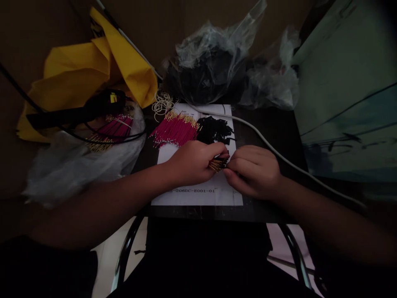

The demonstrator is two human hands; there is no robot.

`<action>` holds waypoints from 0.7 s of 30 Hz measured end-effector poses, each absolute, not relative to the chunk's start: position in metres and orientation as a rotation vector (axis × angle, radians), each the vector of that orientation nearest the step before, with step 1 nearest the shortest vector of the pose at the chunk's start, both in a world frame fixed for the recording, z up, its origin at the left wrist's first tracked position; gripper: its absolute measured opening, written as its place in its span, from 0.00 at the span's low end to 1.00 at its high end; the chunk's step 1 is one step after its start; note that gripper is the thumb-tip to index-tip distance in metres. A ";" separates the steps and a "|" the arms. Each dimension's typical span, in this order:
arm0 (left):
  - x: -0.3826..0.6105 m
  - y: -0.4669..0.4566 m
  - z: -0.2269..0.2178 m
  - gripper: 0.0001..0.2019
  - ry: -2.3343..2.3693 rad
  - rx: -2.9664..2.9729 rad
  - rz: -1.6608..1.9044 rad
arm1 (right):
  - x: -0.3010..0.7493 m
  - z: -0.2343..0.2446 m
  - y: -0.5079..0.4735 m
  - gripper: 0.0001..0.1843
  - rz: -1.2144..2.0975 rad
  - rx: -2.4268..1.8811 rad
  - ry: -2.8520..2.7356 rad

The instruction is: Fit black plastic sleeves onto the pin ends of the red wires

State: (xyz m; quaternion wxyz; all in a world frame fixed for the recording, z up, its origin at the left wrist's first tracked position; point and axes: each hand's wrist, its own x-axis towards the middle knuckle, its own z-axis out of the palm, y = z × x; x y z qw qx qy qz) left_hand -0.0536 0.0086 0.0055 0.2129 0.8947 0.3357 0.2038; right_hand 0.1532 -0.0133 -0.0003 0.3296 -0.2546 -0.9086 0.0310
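My left hand (194,162) is closed around a small bundle of wires (218,164) whose gold tips stick out to the right. My right hand (252,169) has its fingers pinched together at those tips, touching the bundle. Both hands rest over a white printed sheet (198,196) on a small dark table (276,132). Just beyond my left hand lies a fan of pink wires with gold ends (175,129), and beside it a heap of small black pieces (215,129).
A pile of pale rubber bands (163,103) lies at the sheet's far left corner. A grey cable (279,155) crosses the table to the right. A yellow bag (93,70), clear plastic bags (217,62) and a second bunch of pink wires (113,130) surround it.
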 end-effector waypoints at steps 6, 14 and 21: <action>-0.053 0.009 0.005 0.10 0.975 2.555 0.520 | 0.153 0.000 -0.011 0.08 0.128 -0.667 -2.414; -0.056 0.012 0.004 0.08 0.982 2.555 0.556 | 0.156 0.001 -0.004 0.07 0.467 -0.654 -2.337; -0.056 0.011 0.002 0.08 0.954 2.705 0.546 | 0.156 0.001 0.001 0.10 0.562 -0.712 -2.271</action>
